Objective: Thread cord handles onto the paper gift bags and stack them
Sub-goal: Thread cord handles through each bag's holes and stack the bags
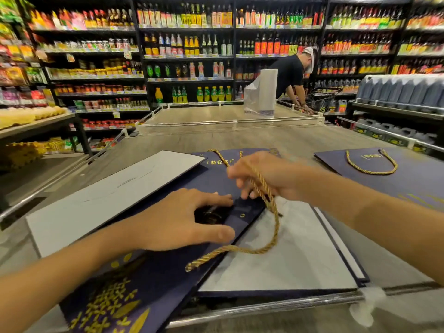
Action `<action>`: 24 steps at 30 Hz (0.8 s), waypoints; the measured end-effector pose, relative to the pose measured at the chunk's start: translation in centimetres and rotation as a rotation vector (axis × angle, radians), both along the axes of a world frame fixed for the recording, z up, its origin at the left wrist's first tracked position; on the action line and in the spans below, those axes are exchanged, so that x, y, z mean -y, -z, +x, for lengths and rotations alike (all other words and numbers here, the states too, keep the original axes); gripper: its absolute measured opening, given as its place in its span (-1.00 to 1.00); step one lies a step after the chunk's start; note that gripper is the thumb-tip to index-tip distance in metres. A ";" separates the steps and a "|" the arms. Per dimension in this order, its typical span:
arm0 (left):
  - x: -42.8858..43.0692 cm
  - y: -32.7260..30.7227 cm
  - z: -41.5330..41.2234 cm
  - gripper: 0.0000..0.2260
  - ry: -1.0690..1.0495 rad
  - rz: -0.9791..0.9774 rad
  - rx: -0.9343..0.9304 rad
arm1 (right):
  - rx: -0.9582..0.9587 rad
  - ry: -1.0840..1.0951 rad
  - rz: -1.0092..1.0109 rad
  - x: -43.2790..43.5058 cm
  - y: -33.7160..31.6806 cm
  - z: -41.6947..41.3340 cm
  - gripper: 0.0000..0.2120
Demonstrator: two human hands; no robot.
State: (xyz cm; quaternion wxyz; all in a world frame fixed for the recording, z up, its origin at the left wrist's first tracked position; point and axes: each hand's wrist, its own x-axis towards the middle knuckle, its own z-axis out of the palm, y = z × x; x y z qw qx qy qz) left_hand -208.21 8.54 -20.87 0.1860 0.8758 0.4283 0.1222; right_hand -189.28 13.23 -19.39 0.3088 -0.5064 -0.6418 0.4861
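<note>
A flat navy gift bag (153, 272) with gold print lies in front of me, its top edge showing a metal eyelet (242, 215). My left hand (182, 219) presses on that top edge, fingers spread around an opening. My right hand (266, 174) pinches a gold twisted cord (274, 227) that loops down over the bag and ends near the bag's side. Under it lie more flat bags, white inner side up (283, 263). Another navy bag (216, 162) with a cord handle lies behind my hands. At the right, a finished navy bag (408, 179) carries a gold handle.
A white flat sheet or bag (113, 195) lies to the left on the wooden display table (276, 138). A metal rail (264, 306) runs along the near edge. A white bag (260, 94) stands on the far platform, where a person in black (288, 73) bends. Bottle shelves surround everything.
</note>
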 end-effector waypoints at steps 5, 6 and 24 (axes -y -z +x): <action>1.9 0.1 0.4 -0.49 -0.058 0.103 0.168 | 0.480 0.121 0.563 -1.7 1.6 1.4 -0.72; 0.9 0.7 0.8 -0.44 -0.073 0.122 0.154 | 0.547 0.130 0.584 -1.7 1.5 1.9 -0.65; -0.5 0.2 -1.0 -0.82 -0.251 0.281 0.397 | 0.379 0.206 0.406 -1.4 0.5 3.7 -0.82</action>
